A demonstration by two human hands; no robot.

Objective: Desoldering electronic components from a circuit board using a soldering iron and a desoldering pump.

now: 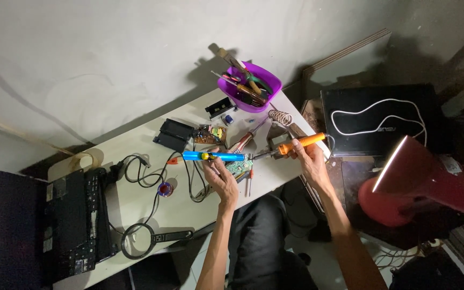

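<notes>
Holding a blue suction pump (213, 156) in the left hand (222, 180) over the green circuit board (239, 167) on the tabletop (178, 209), right hand (311, 158) closed on the orange soldering iron (294, 145); hot tip near fingers and cables risks burns.

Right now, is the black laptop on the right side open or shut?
Shut. The black laptop lies flat with its lid down, no screen or keys showing, and a white cable rests looped on top of the lid.

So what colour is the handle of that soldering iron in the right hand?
Orange, on the soldering iron held in the right hand; the head view shows it clearly.
</notes>
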